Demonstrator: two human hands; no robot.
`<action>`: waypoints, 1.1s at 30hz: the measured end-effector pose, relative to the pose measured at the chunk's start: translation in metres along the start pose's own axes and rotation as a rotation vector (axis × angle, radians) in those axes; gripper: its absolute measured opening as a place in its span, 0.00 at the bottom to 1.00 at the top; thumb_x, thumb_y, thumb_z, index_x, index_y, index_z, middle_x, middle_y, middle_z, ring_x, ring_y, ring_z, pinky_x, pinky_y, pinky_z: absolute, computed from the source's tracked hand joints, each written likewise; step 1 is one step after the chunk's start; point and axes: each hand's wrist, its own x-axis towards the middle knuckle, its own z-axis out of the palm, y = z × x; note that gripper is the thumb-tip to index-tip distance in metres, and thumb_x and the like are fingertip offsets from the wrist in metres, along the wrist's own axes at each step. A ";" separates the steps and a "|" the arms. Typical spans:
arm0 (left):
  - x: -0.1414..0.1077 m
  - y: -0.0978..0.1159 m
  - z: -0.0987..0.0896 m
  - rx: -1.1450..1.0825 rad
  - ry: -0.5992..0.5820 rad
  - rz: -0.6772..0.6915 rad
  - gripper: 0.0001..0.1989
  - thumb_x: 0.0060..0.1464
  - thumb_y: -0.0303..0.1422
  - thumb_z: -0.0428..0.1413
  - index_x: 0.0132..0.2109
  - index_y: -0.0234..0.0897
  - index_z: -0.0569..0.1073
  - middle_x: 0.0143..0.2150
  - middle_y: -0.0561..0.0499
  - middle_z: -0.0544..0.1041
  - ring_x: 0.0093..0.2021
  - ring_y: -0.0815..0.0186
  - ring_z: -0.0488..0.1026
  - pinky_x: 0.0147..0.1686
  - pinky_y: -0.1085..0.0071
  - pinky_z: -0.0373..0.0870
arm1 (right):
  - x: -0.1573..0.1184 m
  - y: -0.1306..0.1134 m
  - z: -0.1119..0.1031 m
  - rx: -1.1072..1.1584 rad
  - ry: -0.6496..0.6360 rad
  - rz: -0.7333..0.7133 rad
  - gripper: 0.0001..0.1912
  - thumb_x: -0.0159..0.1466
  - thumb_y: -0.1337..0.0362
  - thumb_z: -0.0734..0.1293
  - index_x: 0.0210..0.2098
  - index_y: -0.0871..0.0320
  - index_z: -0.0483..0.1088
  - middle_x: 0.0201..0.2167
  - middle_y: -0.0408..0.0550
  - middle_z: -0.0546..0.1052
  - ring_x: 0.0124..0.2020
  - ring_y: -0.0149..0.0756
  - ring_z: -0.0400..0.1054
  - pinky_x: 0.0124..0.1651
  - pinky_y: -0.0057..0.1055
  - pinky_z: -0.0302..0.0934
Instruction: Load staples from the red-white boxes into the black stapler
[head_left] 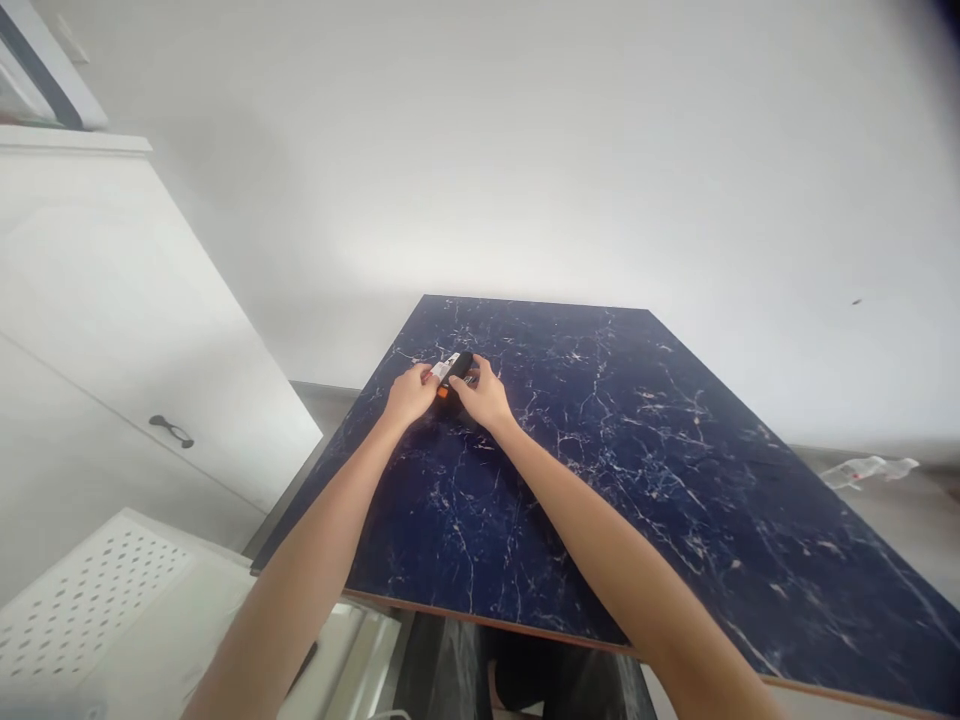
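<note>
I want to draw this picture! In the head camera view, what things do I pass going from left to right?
dark cabinet handle, left hand, black-and-orange object, right hand, clear plastic bottle

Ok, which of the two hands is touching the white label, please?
The left hand: its fingertips reach the white label, while the right hand rests on the black object.

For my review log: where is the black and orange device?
In the head view, the black and orange device is held between the left hand and right hand, on the blue marble tabletop.
</note>
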 end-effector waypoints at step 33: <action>-0.002 -0.007 -0.003 0.086 0.208 0.131 0.12 0.61 0.36 0.56 0.47 0.39 0.80 0.50 0.44 0.81 0.52 0.54 0.76 0.57 0.58 0.70 | 0.022 0.032 -0.014 -0.355 -0.130 -0.215 0.39 0.59 0.62 0.66 0.69 0.57 0.58 0.61 0.54 0.74 0.63 0.59 0.62 0.65 0.54 0.56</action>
